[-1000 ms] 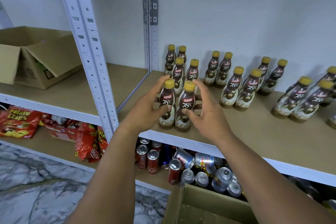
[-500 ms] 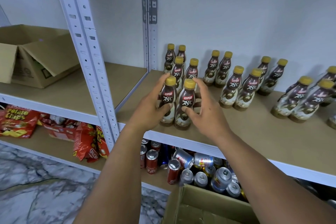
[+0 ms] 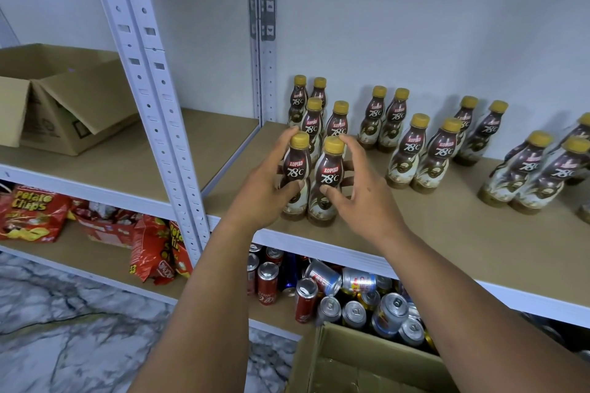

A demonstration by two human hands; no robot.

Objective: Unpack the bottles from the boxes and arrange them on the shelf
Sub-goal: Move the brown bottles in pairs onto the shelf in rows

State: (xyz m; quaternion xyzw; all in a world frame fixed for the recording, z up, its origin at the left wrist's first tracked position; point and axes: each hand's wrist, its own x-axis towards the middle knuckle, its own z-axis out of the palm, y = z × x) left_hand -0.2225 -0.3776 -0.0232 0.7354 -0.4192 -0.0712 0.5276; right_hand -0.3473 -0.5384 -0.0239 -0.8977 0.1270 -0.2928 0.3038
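My left hand curling round left front bottle, my right hand curling round right front bottle; both standing upright, touching, near front edge of shelf. Aiming at squaring pair with rows behind, labels facing outward, loosening grip slowly, avoiding tipping.

red potato chip bags lie left of a jumble of drink cans, above a marbled floor.
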